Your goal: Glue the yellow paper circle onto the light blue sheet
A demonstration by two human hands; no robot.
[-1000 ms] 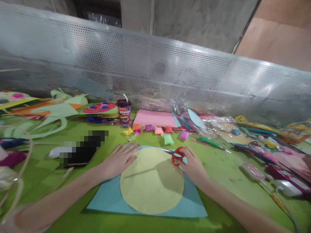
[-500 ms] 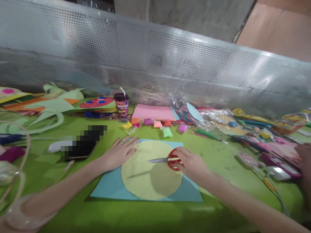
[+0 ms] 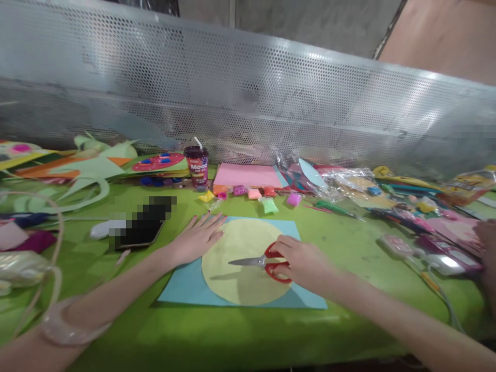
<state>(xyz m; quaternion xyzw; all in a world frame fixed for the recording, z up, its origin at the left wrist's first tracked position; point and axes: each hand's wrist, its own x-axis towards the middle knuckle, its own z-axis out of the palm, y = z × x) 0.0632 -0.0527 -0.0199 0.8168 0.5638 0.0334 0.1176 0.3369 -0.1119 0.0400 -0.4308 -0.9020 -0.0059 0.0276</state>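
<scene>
Where the green table (image 3: pixel 170 338) spreads: the blue sheet (image 3: pixel 182 289) lies flat near its front edge.
Yellow circle (image 3: pixel 240 287): rests on top of the blue sheet.
Right hand (image 3: pixel 302 260): at the blue sheet's right side, gripping red-handled scissors (image 3: pixel 260 261), blades pointing left over the yellow circle.
Left hand (image 3: pixel 197 239): flat, fingers spread, at the blue sheet's far left corner.
Purple cup (image 3: pixel 198 178): stands beyond the blue sheet, toward the left; pale lettering (image 3: pixel 199 167) reads "Meco", with smaller print (image 3: pixel 199 174) below it too tiny to make out.
</scene>
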